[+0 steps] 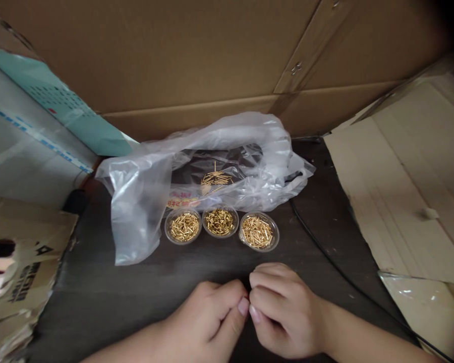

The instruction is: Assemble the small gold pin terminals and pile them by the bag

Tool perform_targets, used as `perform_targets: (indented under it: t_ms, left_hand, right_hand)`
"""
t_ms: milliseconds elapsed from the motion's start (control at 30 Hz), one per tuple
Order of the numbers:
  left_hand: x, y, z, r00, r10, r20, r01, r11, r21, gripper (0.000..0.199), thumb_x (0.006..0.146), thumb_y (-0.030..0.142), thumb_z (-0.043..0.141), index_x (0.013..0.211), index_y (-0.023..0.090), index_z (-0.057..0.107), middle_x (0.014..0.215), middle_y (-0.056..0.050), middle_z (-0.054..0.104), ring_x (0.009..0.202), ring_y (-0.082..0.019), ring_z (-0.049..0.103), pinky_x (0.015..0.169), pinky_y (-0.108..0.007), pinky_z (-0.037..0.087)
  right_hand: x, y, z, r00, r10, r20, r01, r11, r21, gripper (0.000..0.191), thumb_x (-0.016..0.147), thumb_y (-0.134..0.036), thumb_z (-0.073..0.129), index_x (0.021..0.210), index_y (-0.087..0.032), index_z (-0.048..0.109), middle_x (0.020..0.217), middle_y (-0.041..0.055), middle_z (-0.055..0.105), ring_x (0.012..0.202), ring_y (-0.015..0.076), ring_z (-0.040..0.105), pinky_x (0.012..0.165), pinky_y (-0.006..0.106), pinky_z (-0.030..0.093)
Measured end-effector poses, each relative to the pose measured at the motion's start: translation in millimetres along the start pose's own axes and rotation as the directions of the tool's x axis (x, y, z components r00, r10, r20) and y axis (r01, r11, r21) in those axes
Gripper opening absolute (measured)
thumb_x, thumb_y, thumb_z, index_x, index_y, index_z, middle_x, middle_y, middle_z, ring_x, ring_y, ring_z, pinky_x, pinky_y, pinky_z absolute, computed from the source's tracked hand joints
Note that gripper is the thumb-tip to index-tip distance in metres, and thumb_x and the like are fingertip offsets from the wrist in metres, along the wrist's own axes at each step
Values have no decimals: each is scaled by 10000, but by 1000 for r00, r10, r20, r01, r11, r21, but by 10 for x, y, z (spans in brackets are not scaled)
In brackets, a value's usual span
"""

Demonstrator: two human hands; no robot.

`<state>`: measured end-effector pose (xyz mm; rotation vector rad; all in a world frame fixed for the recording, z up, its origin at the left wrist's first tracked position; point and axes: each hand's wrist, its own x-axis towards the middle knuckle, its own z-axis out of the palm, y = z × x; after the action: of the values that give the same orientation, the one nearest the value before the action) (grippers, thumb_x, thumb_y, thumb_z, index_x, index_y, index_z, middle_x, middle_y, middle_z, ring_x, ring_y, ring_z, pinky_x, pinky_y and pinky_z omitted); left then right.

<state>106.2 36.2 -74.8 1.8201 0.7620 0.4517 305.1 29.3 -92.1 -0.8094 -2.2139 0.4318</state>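
Tubs (275, 235): round, clear plastic, twelve o'clock
Pins (220, 222): slim, golden
Left hand (215, 312), right hand (283, 310): clenched, thumbs inward, cannot tell around what

Three clear round cups (183, 243) stand upright side by side, each holding many small golden pieces (258, 232). Behind them, a loose pile of thin golden pins (217, 178) lies amid the crumpled translucent plastic bag (136, 186).

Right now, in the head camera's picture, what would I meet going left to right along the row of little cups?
Printed cardboard piece → left cup of gold-coloured pins → middle cup → right cup → black cable → right-hand cardboard panel.
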Motion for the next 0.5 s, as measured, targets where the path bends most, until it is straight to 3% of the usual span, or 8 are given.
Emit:
perform_targets:
  t_ms: [233, 500]
  left_hand:
    - [11, 4, -26, 999, 19, -32, -21, 998, -64, 287, 1014, 185, 413, 732, 194, 360, 578, 62, 337, 501, -81, 322, 508, -222, 249]
    - [-4, 1, -46, 999, 29, -38, -31, 999, -40, 255, 1021, 195, 410, 766, 193, 404, 605, 55, 393, 532, -90, 374, 541, -228, 286]
  right_hand:
    - [-21, 19, 19, 999, 30, 22, -31, 999, 41, 203, 888, -137, 453, 696, -200, 481, 647, -18, 398, 586, 143, 355, 579, 312, 322]
    - [3, 14, 12, 999, 16, 31, -17, 999, 37, 209, 866, -102, 436, 683, -204, 446, 637, -26, 368, 574, 141, 309, 573, 319, 287]
